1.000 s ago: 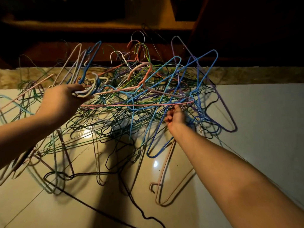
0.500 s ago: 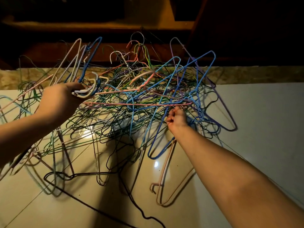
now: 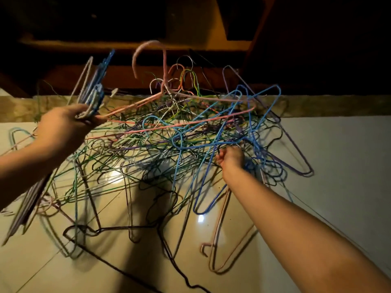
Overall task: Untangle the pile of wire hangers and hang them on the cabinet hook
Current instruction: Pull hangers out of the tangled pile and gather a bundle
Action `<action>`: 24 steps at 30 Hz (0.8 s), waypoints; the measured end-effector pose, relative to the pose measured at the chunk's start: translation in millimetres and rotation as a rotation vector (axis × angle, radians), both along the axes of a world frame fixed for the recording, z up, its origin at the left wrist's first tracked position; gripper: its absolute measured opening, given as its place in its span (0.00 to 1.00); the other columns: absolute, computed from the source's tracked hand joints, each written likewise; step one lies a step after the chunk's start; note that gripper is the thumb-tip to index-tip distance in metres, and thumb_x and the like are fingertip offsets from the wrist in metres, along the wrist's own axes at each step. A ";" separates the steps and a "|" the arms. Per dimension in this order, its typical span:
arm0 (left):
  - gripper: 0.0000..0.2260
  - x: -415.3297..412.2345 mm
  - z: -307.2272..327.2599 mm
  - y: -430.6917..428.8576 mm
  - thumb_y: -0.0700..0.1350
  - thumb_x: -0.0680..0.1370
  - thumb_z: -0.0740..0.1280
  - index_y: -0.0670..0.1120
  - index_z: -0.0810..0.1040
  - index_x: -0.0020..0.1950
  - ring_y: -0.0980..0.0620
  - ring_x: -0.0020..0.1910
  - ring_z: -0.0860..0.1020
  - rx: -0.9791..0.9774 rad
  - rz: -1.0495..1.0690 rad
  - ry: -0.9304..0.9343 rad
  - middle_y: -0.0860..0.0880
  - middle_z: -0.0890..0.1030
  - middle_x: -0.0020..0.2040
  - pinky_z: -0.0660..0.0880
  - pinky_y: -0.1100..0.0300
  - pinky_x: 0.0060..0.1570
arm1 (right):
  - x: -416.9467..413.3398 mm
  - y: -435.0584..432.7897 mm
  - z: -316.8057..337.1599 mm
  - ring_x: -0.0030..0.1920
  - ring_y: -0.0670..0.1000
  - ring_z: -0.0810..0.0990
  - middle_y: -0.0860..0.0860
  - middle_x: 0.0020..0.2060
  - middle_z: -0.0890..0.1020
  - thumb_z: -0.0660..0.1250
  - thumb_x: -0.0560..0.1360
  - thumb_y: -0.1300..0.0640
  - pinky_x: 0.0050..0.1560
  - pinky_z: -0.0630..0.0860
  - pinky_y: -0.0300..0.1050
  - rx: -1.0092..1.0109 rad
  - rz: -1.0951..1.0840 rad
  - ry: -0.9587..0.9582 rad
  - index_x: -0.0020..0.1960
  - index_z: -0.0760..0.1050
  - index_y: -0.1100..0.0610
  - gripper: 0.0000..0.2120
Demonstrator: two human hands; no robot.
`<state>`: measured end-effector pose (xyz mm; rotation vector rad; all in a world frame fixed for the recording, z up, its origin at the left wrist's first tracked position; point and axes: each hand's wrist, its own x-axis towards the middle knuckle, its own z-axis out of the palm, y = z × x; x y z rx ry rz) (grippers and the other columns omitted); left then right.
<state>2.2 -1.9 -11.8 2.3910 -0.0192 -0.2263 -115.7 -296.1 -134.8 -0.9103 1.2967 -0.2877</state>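
While her left hand (image 3: pixel 63 127) clamps a freed bundle (image 3: pixel 93 96), right fingers (image 3: pixel 221 159) pinch a blue hanger (image 3: pixel 211 187); untangling continues, needing gentle wiggling free.

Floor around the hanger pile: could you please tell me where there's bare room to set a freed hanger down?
Bare floor lies right of the pile, beyond the purple hanger. A smaller patch sits bottom-left, beside the black cord. Between the left hand and right hand it is crowded.
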 end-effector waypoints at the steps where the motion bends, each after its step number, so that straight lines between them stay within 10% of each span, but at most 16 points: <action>1: 0.15 -2.6 4.8 -3.0 0.56 0.69 0.72 0.49 0.80 0.50 0.49 0.28 0.71 0.038 -0.022 -0.033 0.34 0.77 0.37 0.64 0.63 0.28 | -3.3 0.3 5.5 0.17 0.45 0.67 0.53 0.28 0.69 0.54 0.78 0.66 0.20 0.64 0.35 -0.079 0.013 0.008 0.37 0.65 0.56 0.13; 8: 0.14 -24.2 27.4 -11.9 0.46 0.74 0.69 0.41 0.80 0.56 0.44 0.38 0.75 0.058 -0.073 -0.095 0.40 0.81 0.47 0.71 0.61 0.34 | -12.5 0.3 102.3 0.39 0.46 0.72 0.51 0.45 0.73 0.66 0.72 0.63 0.37 0.66 0.26 -0.909 0.162 -0.085 0.54 0.70 0.56 0.12; 12: 0.14 -36.6 44.3 -14.8 0.47 0.74 0.69 0.43 0.80 0.57 0.50 0.31 0.68 0.075 -0.074 -0.116 0.41 0.81 0.48 0.60 0.61 0.25 | -4.8 15.5 140.5 0.59 0.56 0.70 0.55 0.58 0.73 0.65 0.71 0.49 0.60 0.65 0.50 -1.538 0.694 0.030 0.63 0.70 0.57 0.23; 16: 0.14 -47.5 58.8 -12.4 0.46 0.73 0.70 0.42 0.80 0.57 0.44 0.44 0.77 0.052 -0.108 -0.141 0.41 0.81 0.54 0.67 0.59 0.37 | -4.2 42.9 164.6 0.62 0.52 0.71 0.49 0.61 0.76 0.64 0.76 0.48 0.65 0.60 0.45 -1.342 1.234 0.013 0.66 0.71 0.51 0.20; 19: 0.13 -56.7 60.4 -7.7 0.47 0.73 0.70 0.43 0.81 0.55 0.44 0.50 0.79 0.069 -0.171 -0.119 0.42 0.82 0.53 0.71 0.57 0.45 | -10.1 60.1 168.3 0.52 0.51 0.79 0.47 0.47 0.81 0.65 0.76 0.53 0.53 0.70 0.42 -1.147 1.168 -0.110 0.54 0.80 0.56 0.10; 24: 0.09 -54.5 75.3 9.6 0.38 0.77 0.65 0.46 0.74 0.56 0.50 0.29 0.68 -0.315 -0.050 0.120 0.47 0.73 0.34 0.63 0.63 0.27 | -29.5 68.0 177.9 0.29 0.41 0.75 0.43 0.30 0.76 0.64 0.77 0.56 0.33 0.69 0.33 -1.003 1.013 -0.102 0.43 0.80 0.59 0.09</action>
